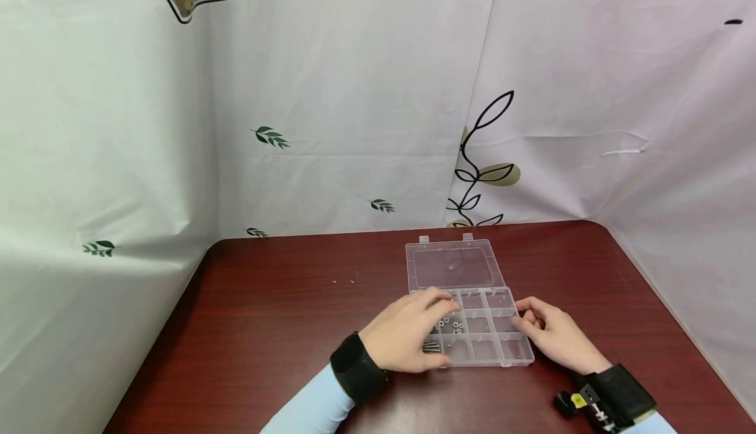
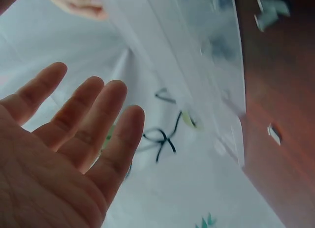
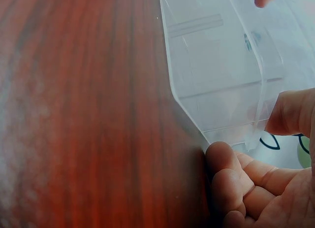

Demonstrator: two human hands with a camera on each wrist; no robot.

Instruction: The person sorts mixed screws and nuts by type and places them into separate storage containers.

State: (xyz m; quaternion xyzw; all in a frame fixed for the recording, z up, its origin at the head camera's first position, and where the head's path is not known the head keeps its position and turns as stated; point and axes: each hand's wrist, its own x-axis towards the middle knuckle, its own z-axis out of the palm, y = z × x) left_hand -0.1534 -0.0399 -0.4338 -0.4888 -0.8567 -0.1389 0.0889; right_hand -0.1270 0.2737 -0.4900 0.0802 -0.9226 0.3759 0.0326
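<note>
A clear plastic compartment box [image 1: 515,350] stands on the table with its hinged lid [image 1: 456,264] laid back. My left hand [image 1: 406,332] hovers over the box's left side, its fingers loosely extended and holding nothing. Under and beside that hand, small ring-shaped nuts [image 1: 457,326] and several screws [image 1: 432,347] lie in compartments, partly hidden. At the box's right wall, my right hand [image 1: 552,334] grips the edge. The right wrist view shows its thumb [image 3: 293,112] at the upper rim and curled fingers [image 3: 227,186] against the lower corner.
Two tiny pale bits [image 1: 352,282] lie on the dark red wooden table [image 1: 277,329], left of the box. A white cloth with leaf prints [image 1: 354,92] hangs behind the table and along its sides. Both wrists wear black bands [image 1: 357,367].
</note>
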